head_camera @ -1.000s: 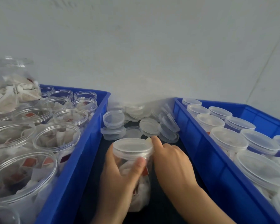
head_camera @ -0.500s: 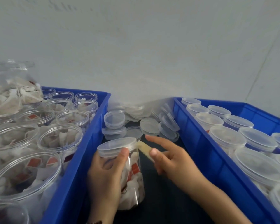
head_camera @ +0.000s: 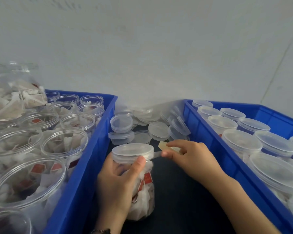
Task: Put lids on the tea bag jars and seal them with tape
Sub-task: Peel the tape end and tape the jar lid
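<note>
Head view, only camera.

Clear round plastic jar of tea bags (head_camera: 142, 191) upright on dark surface between two blue plastic crates. Clear round snap lid (head_camera: 132, 152) already seated on top.

Left hand (head_camera: 118, 181) wrapped round jar just below lid, fingers curled behind, thumb (head_camera: 137, 166) pressed against lid skirt. Looks to be pinning the start of the tape there; exact contact hard to tell.

Right hand (head_camera: 191, 156) just right of lid, thumb and forefinger pinching a small yellowish tape piece (head_camera: 167, 146). Thin clear tape strip (head_camera: 156, 154) stretched from lid rim to those fingertips. Roll or backing: cannot tell.

Left blue crate (head_camera: 95, 149): open jars (head_camera: 64, 142) with tea bags, no lids. Right blue crate (head_camera: 208, 132): lidded jars (head_camera: 240, 142). Loose clear lids (head_camera: 159, 129) heaped on surface behind the working jar.

Handling judgement: jar light, thin-walled, flexes if squeezed; smooth and slippery. Best hold at the stiffer neck under the lid, as now. Lid light, likely pops if skirt levered upward. Tape thin, prone to sticking to itself or fingers; needs tension kept while jar turns.

Step in hand: sealing lid seam, early in the wrap.
</note>
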A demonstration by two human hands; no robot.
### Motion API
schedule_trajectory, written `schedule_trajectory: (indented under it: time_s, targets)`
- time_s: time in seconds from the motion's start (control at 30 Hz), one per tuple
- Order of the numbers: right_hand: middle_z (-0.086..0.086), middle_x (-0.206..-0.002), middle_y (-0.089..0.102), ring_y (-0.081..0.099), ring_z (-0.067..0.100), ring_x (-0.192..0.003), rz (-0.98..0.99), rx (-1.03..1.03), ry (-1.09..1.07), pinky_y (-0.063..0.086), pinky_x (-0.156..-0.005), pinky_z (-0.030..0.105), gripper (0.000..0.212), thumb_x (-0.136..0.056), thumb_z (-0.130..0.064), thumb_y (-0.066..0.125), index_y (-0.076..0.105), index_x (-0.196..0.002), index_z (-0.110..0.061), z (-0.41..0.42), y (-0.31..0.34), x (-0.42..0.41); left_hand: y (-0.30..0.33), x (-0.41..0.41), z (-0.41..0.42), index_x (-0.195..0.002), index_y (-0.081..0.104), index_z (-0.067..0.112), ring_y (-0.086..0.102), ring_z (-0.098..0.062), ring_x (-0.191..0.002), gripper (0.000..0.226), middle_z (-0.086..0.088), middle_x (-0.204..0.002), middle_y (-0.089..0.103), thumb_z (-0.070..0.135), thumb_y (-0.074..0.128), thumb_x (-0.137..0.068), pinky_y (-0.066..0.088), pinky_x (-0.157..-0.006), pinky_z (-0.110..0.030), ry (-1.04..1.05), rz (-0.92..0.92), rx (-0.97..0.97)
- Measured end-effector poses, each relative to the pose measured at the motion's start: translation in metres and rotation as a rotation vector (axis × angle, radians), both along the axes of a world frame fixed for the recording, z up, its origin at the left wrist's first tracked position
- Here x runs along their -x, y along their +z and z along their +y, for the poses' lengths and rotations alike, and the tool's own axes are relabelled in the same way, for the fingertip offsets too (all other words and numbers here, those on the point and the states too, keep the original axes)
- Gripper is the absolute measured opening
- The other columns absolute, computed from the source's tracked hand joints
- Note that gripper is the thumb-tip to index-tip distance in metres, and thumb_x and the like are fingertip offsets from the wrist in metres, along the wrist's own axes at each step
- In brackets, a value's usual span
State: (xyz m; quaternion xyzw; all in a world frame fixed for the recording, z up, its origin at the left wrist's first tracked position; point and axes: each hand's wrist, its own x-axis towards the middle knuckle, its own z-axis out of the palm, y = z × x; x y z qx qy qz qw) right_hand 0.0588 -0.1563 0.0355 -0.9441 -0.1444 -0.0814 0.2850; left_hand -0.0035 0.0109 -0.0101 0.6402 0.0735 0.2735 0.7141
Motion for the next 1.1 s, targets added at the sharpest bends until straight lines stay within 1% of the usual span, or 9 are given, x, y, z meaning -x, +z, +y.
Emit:
schedule_trajectory:
  time_s: [0.17, 0.27, 0.4, 0.5, 0.63, 0.73, 0.87, 1.0, 1.1]
  targets:
    - [-0.025, -0.085, 0.051, 0.052, 0.001, -0.08, 0.036, 0.002, -0.011, 0.048, -0.069, 0.024, 0.103, -0.034, -0.096, 0.038, 0.055, -0.123, -0.045, -0.006, -0.002, -0.024, 0.006, 0.001, -0.003, -0.091, 0.067, 0.021, 0.067, 0.004, -0.069, 0.055, 0.018, -0.076, 0.072, 0.056, 0.068, -0.048, 0.044, -0.051, -0.005, -0.103, -0.045, 0.007]
    - [-0.01, -0.102, 0.062, 0.052, 0.001, -0.082, 0.094, 0.002, 0.065, 0.048, -0.071, 0.024, 0.119, -0.023, -0.101, 0.033, 0.055, -0.124, -0.042, -0.007, 0.002, -0.032, 0.006, 0.002, -0.001, -0.089, 0.069, 0.023, 0.07, -0.006, -0.073, 0.059, 0.01, -0.081, 0.073, 0.066, 0.077, -0.049, 0.051, -0.055, -0.015, -0.179, -0.016, 0.033]
    - [-0.001, -0.087, 0.068, 0.064, 0.008, -0.075, 0.201, -0.067, 0.276, 0.055, -0.077, 0.026, 0.126, -0.024, -0.102, 0.032, 0.057, -0.121, -0.027, -0.001, 0.005, -0.029, 0.003, 0.002, 0.003, -0.099, 0.071, 0.024, 0.071, -0.025, -0.09, 0.081, -0.009, -0.096, 0.073, 0.076, 0.075, -0.037, 0.056, -0.075, -0.042, -0.416, 0.022, 0.145]
    - [0.009, -0.082, 0.069, 0.06, 0.016, -0.062, 0.277, -0.139, 0.419, 0.053, -0.062, 0.023, 0.118, -0.033, -0.099, 0.039, 0.057, -0.118, -0.02, 0.002, 0.009, -0.022, 0.004, 0.002, 0.004, -0.103, 0.074, 0.013, 0.07, -0.029, -0.089, 0.093, -0.019, -0.101, 0.071, 0.077, 0.077, -0.036, 0.056, -0.07, -0.037, -0.678, 0.058, 0.29]
    - [-0.005, -0.069, 0.064, 0.052, 0.017, -0.058, 0.363, -0.197, 0.501, 0.049, -0.057, 0.031, 0.115, -0.04, -0.098, 0.039, 0.055, -0.116, -0.012, 0.008, 0.018, -0.01, 0.005, -0.001, 0.004, -0.102, 0.075, 0.019, 0.069, -0.031, -0.094, 0.086, -0.021, -0.107, 0.069, 0.083, 0.061, -0.047, 0.057, -0.07, -0.034, -0.837, 0.032, 0.466]
    - [0.009, -0.084, 0.063, 0.054, 0.031, -0.069, 0.364, -0.241, 0.528, 0.052, -0.067, 0.042, 0.105, -0.046, -0.097, 0.038, 0.055, -0.112, -0.017, 0.015, 0.022, 0.0, 0.004, -0.005, 0.003, -0.101, 0.075, 0.026, 0.068, -0.029, -0.1, 0.081, -0.014, -0.107, 0.071, 0.085, 0.033, -0.064, 0.056, -0.077, -0.038, -0.695, 0.015, 0.416]
    - [0.018, -0.118, 0.06, 0.058, 0.037, -0.102, 0.397, -0.367, 0.481, 0.051, -0.084, 0.039, 0.123, -0.044, -0.092, 0.051, 0.036, -0.142, -0.019, 0.019, 0.016, 0.007, 0.001, -0.007, -0.002, -0.093, 0.069, 0.029, 0.069, -0.017, -0.078, 0.072, -0.002, -0.086, 0.073, 0.087, 0.04, -0.063, 0.051, -0.066, -0.029, -0.208, 0.032, 0.287]
    - [0.002, -0.106, 0.065, 0.062, 0.005, -0.067, 0.384, -0.46, 0.43, 0.05, -0.058, 0.02, 0.117, -0.042, -0.084, 0.061, 0.033, -0.142, -0.03, 0.03, 0.01, 0.013, -0.001, -0.005, 0.007, -0.083, 0.063, 0.033, 0.065, -0.021, -0.078, 0.037, 0.003, -0.077, 0.068, 0.067, 0.052, -0.074, 0.05, -0.072, -0.035, 0.227, -0.077, 0.211]
    - [-0.014, -0.125, 0.054, 0.057, -0.008, -0.096, 0.268, -0.481, 0.347, 0.048, -0.079, 0.014, 0.102, -0.054, -0.071, 0.063, 0.029, -0.143, -0.036, 0.038, 0.001, 0.018, 0.002, -0.002, 0.002, -0.082, 0.069, 0.032, 0.067, -0.007, -0.079, 0.053, 0.013, -0.081, 0.072, 0.079, 0.046, -0.071, 0.048, -0.069, -0.028, 0.143, -0.05, 0.182]
